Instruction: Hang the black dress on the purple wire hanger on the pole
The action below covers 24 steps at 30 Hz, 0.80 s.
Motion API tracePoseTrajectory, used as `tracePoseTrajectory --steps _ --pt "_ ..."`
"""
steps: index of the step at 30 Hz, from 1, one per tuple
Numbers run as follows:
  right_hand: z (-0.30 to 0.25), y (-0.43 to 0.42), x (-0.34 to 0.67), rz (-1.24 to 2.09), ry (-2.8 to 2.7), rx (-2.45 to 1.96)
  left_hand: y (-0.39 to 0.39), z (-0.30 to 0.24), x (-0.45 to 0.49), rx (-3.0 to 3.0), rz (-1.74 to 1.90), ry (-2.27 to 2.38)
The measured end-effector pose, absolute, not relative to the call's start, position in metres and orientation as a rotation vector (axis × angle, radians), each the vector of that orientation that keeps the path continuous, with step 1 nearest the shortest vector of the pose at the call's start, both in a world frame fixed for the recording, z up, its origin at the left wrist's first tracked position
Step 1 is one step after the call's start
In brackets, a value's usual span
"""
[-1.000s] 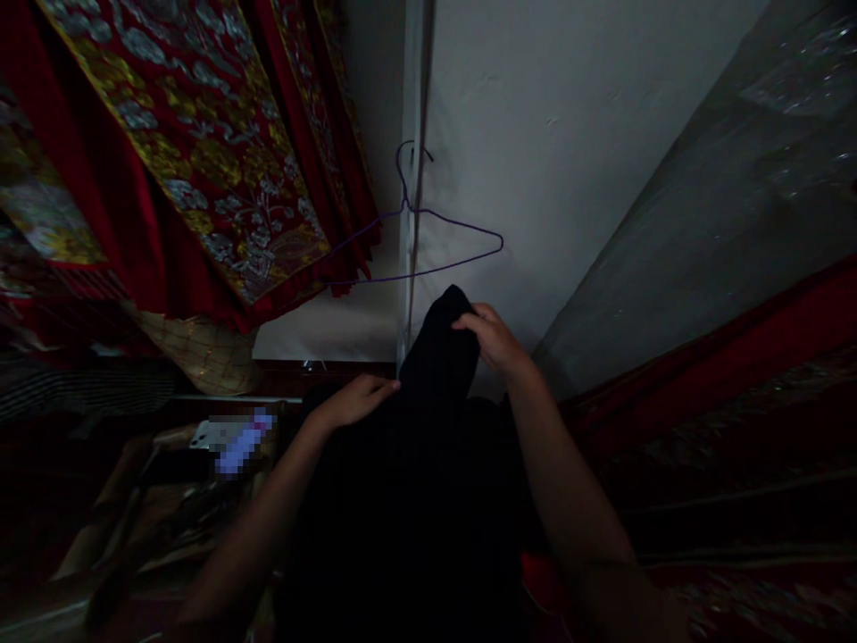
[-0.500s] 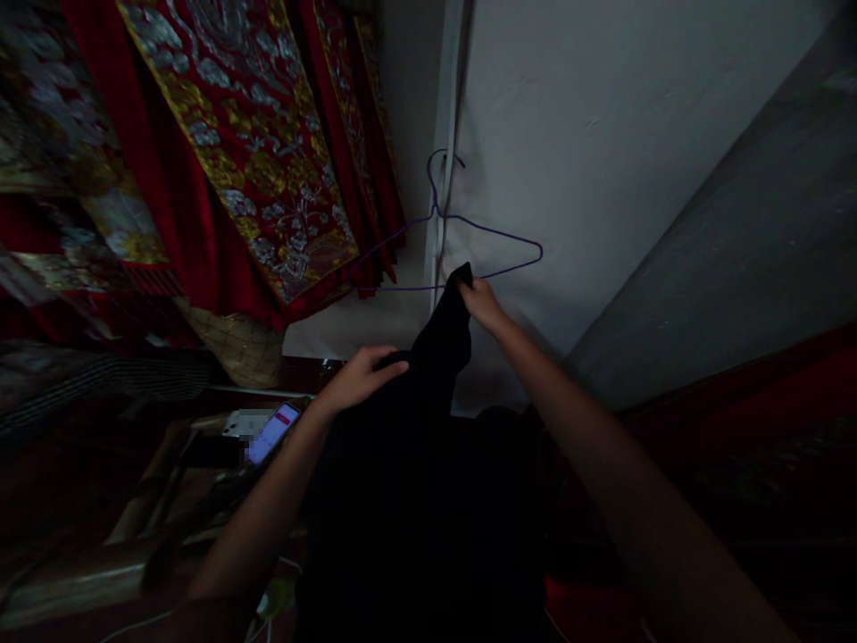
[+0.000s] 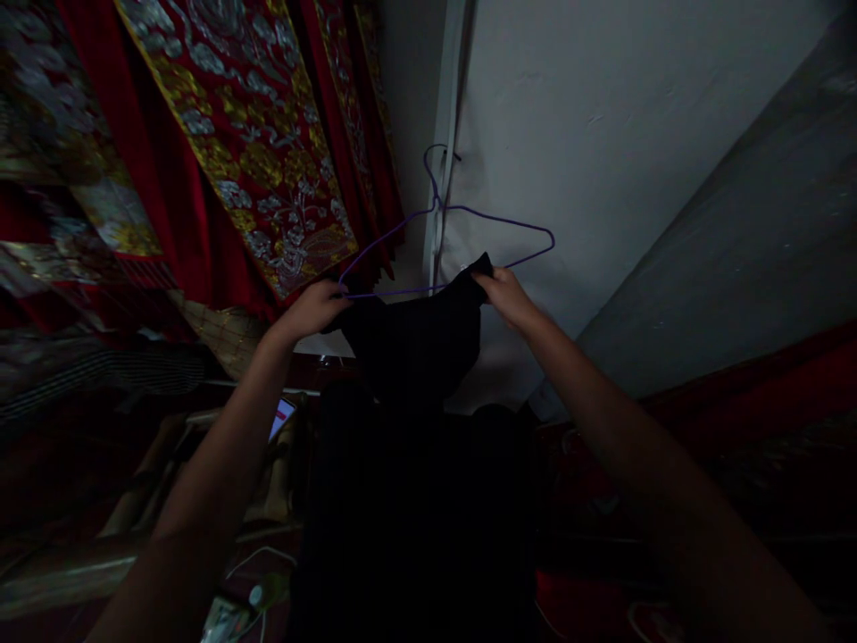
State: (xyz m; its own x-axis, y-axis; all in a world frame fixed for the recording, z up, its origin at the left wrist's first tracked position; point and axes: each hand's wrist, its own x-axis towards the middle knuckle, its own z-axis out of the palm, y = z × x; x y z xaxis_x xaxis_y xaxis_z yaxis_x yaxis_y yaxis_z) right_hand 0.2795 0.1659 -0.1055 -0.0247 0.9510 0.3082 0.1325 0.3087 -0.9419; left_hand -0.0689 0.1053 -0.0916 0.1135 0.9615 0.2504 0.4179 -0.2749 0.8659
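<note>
Holds black cloth (image 3: pixel 421 348) stretched between both hands, covering part of the lower bar of purple hanger (image 3: pixel 492 217) at 12 o'clock. Pinches upper corner with closed fingers of right hand (image 3: pixel 509 296), having the main part toward 8 o'clock from them. Grips opposite end with fingers of left hand (image 3: pixel 314 311), having the cloth toward 4 o'clock. Cannot tell about their contact with hanger.

Purple hanger (image 3: pixel 437 205) — deep black cloth (image 3: pixel 421 344)
</note>
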Motion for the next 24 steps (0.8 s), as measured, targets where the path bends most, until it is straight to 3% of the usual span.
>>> tracePoseTrajectory --steps 7,12,17,24 --pt "-0.101 0.158 0.286 0.641 -1.645 -1.058 0.090 -0.058 -0.081 1.594 0.838 1.333" --pt "-0.098 0.159 0.286 0.486 -1.736 -1.102 0.078 -0.043 -0.092 1.565 0.964 1.392" --pt "-0.101 0.153 0.272 0.536 -1.712 -1.134 0.092 -0.028 -0.072 1.768 1.285 1.341" --pt "-0.097 0.114 0.253 0.611 -1.680 -0.964 0.150 -0.037 -0.060 2.131 1.113 1.411"
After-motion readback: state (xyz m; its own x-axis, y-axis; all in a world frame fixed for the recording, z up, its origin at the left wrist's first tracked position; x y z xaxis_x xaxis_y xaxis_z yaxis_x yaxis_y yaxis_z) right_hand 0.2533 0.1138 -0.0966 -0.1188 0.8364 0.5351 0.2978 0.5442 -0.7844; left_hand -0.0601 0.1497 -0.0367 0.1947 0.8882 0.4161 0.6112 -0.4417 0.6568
